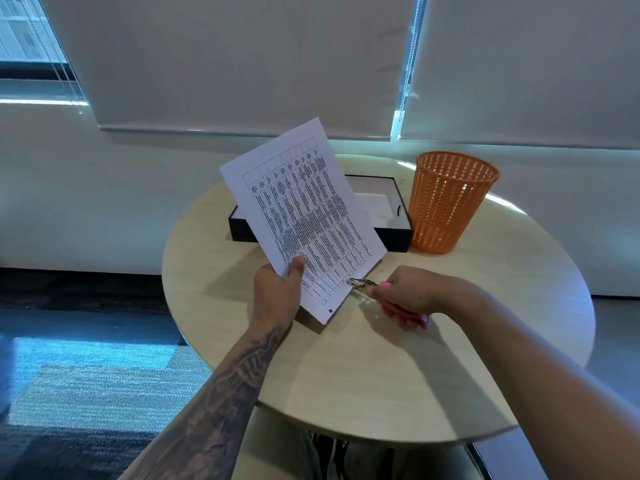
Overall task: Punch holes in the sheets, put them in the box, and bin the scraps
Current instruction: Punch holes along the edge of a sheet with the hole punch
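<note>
Nearest, over the surface [346, 375], the left hand [277, 292] pinches the sheets [301, 216] by a lower corner; the right hand [412, 294] grips the pink punch [362, 284], its head on the paper's margin. Paper should be light and limp, so hold it close to the punch. Beyond stand the open box [398, 239] and orange bin [450, 202]

Round pale table [363, 375], wood-grain top.
Bears at far side a shallow black box [394, 239], lidless, white inside; just right of it an orange mesh bin [446, 202], upright. Shows one small white fleck [376, 317] nearer the middle.
</note>
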{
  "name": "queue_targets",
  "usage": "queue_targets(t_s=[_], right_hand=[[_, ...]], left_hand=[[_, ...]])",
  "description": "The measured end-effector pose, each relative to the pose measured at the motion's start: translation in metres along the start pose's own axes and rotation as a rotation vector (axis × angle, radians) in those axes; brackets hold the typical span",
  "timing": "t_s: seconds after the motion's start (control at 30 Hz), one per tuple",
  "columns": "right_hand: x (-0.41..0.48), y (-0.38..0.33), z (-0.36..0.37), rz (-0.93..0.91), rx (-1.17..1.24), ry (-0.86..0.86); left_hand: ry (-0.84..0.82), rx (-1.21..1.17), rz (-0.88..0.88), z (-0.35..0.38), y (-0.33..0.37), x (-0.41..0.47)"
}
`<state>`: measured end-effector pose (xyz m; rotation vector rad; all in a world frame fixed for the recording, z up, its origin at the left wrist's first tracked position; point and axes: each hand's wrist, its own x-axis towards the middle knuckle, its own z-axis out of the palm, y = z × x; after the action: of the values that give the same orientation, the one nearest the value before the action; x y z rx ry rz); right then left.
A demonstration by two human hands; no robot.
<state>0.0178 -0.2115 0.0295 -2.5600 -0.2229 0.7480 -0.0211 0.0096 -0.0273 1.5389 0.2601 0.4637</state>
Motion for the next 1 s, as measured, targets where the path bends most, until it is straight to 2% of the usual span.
queue_targets(t_s=[0.27,0.5,0.57,0.63,0.7,0.8,0.93,1.0], right_hand=[[0.003,-0.009,0.002,0.051,-0.15,0.028],[-0.007,-0.001,-0.007,0.097,0.063,-0.046],[-0.01,0.012,-0.009,0.087,0.114,0.009],[-0.01,0.028,-0.009,0.051,0.13,0.134],[-0.01,0.044,-0.008,0.033,0.005,0.287],[-0.016,0.058,0.0,0.058,-0.235,0.424],[-0.023,0.068,0.012,0.055,-0.314,0.512],[-0.024,0.067,0.011,0.063,-0.353,0.484]], left_hand=[[-0.026,0.09,0.034,-0.001,0.0,-0.002],[0.03,0.034,0.016,-0.002,0.001,-0.001],[0.057,0.017,0.024,-0.003,0.002,0.0],[0.064,-0.003,0.018,-0.003,0.003,0.0],[0.065,-0.024,-0.003,-0.002,0.003,0.001],[0.065,-0.091,-0.051,-0.002,0.004,0.004],[0.017,-0.127,-0.095,-0.012,0.005,0.006],[-0.031,-0.127,-0.105,-0.018,0.01,0.006]])
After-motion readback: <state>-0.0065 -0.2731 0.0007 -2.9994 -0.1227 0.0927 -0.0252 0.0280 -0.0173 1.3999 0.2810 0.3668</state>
